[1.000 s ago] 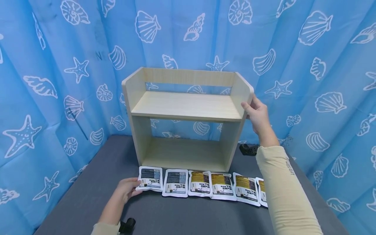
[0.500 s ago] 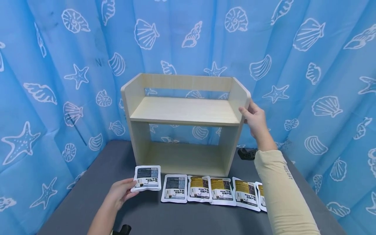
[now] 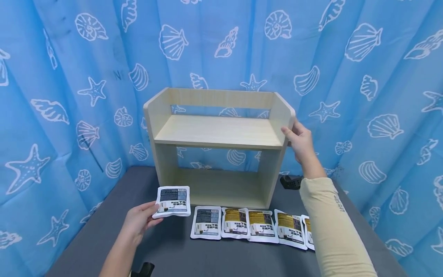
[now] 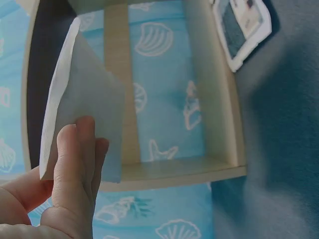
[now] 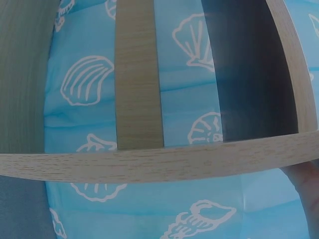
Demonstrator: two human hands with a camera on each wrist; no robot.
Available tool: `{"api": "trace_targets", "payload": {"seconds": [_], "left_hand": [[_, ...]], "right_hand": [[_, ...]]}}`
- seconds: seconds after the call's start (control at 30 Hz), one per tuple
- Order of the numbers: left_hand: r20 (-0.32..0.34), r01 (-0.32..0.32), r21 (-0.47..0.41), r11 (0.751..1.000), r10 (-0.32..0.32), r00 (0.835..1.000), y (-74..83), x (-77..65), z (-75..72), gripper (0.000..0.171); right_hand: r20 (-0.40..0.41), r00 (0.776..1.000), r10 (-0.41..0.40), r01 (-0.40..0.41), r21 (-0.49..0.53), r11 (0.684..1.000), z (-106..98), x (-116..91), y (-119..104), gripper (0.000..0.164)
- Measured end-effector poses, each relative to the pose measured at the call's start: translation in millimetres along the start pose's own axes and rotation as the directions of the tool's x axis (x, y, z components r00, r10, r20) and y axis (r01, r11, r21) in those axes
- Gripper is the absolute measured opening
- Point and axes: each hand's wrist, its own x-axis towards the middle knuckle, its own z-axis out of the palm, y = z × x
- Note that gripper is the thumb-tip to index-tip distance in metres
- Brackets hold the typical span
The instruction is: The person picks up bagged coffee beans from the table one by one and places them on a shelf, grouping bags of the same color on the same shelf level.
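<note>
My left hand [image 3: 138,221] pinches a flat white pouch [image 3: 173,201] with a dark label by its left edge, thumb on one face and fingers on the other. The pouch is off the table, in front of the lower left of a light wooden two-tier shelf [image 3: 218,130]. In the left wrist view, the plain back of the pouch [image 4: 92,94] faces the camera. My right hand [image 3: 300,144] grips the shelf's right side panel near the top tier, thumb at the front edge. Only part of the right hand [image 5: 306,186] shows in the right wrist view.
A row of pouches lies before the shelf: one dark-labelled pouch [image 3: 206,222] and several yellow-labelled ones, such as the pouch [image 3: 236,223]. My right sleeve partly covers the last. A blue shell-print curtain [image 3: 221,46] hangs behind the grey-covered table [image 3: 214,257].
The left hand has lifted the dark-labelled pouch off the left end of the row and raised it toward the shelf. The right hand stays on the shelf's side; the head view has tilted slightly.
</note>
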Motion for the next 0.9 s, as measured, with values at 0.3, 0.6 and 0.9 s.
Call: {"api": "trace_targets", "payload": {"seconds": [0.3,0.6,0.9], "left_hand": [[-0.004,-0.053,0.001,0.999,0.053,0.999,16.2,-8.6,1.7,0.049],[-0.009,-0.078,-0.041,0.996,0.078,0.997,28.3,-13.8,6.3,0.048],[-0.015,-0.084,-0.063,0.994,0.083,0.996,41.8,-17.5,8.5,0.051]], "right_hand": [[-0.002,1.000,-0.011,0.011,0.006,1.000,3,2,0,0.061],[-0.002,1.000,0.001,-0.001,-0.001,1.000,3,0,1,0.061],[-0.015,1.000,0.005,-0.006,-0.020,1.000,3,-1,1,0.060]]}}
